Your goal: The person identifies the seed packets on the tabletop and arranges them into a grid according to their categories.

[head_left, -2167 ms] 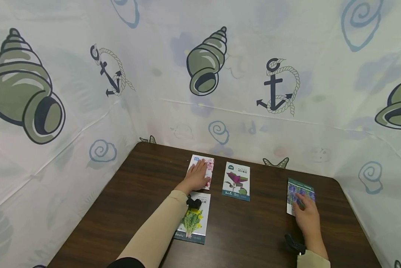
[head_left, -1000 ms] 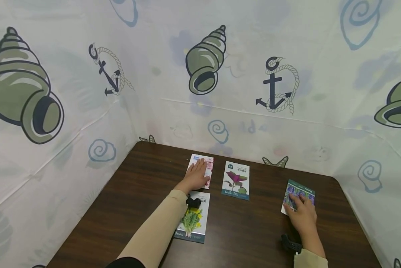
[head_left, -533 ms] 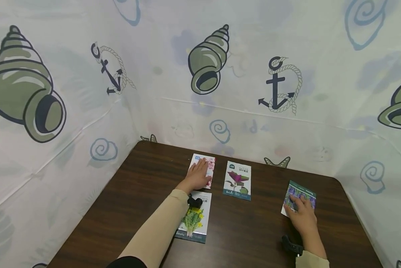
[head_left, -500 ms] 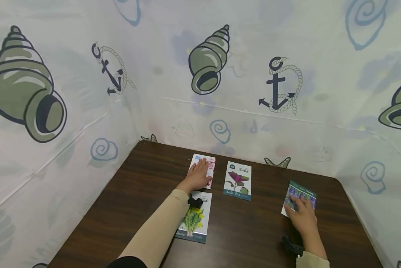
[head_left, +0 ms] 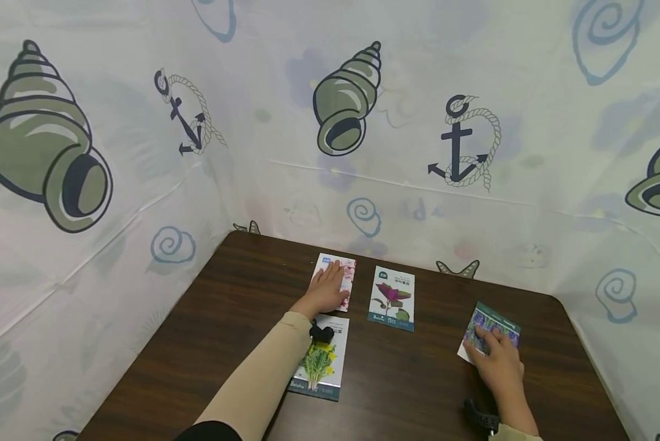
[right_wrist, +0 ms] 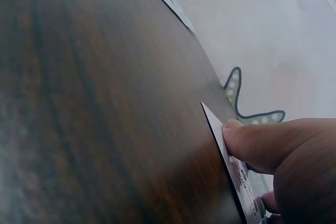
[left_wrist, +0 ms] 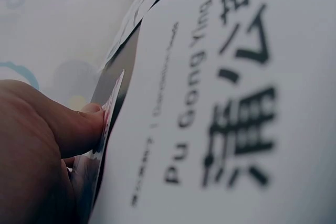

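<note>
In the head view, my left hand (head_left: 324, 291) lies with outstretched fingers on a seed packet with pink blossoms (head_left: 349, 269). Its thumb (left_wrist: 84, 129) rests at that packet's edge in the left wrist view. Under my left wrist is the dandelion seed packet (head_left: 318, 367), its lettering large in the left wrist view. At the right, my right hand (head_left: 498, 361) rests with spread fingers on a seed packet with purple flower spikes (head_left: 495, 321). The right wrist view shows the thumb (right_wrist: 247, 140) on this packet's face. The other fingers are mostly hidden there.
A seed packet with a magenta-leaved plant (head_left: 390, 298) lies between the hands, right of the pink one. All the packets lie on a dark brown wooden table (head_left: 407, 380). Behind and left of it hangs a pale cloth (head_left: 253, 184) printed with shells and anchors.
My right hand has shifted slightly left and toward me, and the purple-flowered packet under it has slid and turned clockwise. My left hand and the other packets have stayed in place.
</note>
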### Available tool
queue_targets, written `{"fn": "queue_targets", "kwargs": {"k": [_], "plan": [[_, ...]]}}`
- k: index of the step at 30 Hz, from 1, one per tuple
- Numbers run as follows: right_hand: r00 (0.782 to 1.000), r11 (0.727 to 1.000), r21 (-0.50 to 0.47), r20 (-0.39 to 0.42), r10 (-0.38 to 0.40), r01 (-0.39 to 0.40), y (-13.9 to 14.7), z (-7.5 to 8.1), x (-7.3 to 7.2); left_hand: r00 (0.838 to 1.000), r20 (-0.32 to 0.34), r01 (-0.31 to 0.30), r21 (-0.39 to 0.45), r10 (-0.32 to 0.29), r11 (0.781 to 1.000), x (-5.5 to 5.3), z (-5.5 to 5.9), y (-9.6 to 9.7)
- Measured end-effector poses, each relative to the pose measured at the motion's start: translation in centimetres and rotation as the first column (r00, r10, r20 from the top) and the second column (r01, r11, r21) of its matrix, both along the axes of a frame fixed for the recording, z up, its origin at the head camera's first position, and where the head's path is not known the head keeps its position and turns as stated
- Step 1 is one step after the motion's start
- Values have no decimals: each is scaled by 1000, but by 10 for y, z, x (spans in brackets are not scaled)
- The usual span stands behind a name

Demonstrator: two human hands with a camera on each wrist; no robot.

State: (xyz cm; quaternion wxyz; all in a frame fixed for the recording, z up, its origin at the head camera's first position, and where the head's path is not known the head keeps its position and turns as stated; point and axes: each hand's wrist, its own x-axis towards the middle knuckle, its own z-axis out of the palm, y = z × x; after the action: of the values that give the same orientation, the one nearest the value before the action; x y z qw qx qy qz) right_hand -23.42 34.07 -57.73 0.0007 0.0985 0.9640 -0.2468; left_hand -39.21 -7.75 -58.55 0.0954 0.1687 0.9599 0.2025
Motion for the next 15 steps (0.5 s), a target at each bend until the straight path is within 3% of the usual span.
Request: {"fn": "queue_targets", "kwargs": {"k": [6,11,15], "plan": [[999,1000,10,-35,2,-1,-4,0,6,1000,-28,10,-29,-11,1000,4,6,0],[998,999,24,-53,24,-22,-5,0,9,1000,11,4,34,-4,999,0,0,0],[999,999,35,-36,39,-37,-6,-1,11,1000,31,-6,36,5,999,1,1,0]]}}
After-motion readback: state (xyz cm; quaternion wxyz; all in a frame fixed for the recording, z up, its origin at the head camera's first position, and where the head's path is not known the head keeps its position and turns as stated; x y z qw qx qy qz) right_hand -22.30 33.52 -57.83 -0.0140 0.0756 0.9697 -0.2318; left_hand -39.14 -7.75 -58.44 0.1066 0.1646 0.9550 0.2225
